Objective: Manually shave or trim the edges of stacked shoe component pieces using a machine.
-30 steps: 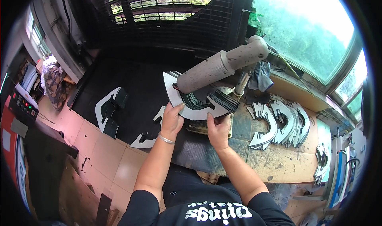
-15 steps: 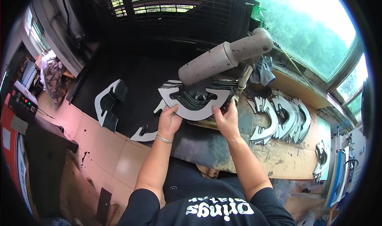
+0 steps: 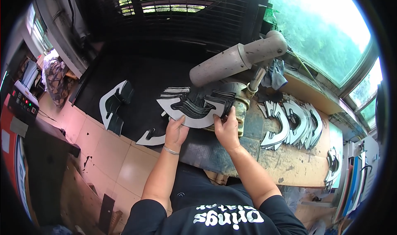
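Both hands grip a thick stack of curved, U-shaped cut pieces point(image 3: 199, 122), white on top with dark layers along the edges. My left hand point(image 3: 177, 132) pinches its lower left rim, thumb on the white face. At the lower right, my right hand point(image 3: 226, 128) has its thumb on top and fingers around the outer edge. The fingers under the stack are hidden. Left of my left hand, another white-topped cut piece point(image 3: 150, 140) lies on the black surface, partly hidden by that hand. Farther left stands a similar stack point(image 3: 108, 106) with black sides.
A grey cylindrical machine arm point(image 3: 231, 61) reaches over the work surface beyond the stack. Several fanned stacks of curved pieces point(image 3: 294, 123) lie on the worn board point(image 3: 285, 169) at right, with a smaller stack point(image 3: 333, 162) near its end. A control panel point(image 3: 24, 102) stands far left.
The held stack has shifted left and slightly nearer, away from the machine arm's post, and its layers look more fanned. Both hands moved with it, still gripping.
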`<act>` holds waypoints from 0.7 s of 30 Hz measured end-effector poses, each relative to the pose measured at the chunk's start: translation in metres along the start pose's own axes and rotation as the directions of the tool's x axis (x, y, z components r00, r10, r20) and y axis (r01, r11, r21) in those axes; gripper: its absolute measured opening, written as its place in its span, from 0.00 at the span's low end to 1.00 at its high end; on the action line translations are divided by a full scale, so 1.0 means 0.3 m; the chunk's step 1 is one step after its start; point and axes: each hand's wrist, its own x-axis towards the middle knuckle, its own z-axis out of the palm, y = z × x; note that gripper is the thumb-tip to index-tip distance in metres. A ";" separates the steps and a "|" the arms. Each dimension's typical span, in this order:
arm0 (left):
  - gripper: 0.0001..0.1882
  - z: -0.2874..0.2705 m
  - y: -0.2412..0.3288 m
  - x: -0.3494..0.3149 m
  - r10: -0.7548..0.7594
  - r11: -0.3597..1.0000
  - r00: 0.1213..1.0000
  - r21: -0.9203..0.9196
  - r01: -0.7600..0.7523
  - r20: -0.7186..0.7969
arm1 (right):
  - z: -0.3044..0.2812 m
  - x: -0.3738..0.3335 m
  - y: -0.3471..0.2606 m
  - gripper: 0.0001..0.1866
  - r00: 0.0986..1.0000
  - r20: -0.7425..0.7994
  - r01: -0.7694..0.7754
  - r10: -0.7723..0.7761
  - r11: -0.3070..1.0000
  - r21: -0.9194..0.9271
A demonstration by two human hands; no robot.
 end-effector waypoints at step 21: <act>0.26 0.013 -0.029 -0.195 0.169 0.982 0.967 0.115 -0.149 -0.193 | 0.124 -0.162 0.086 0.22 0.966 0.164 -0.253 0.201 0.863 0.436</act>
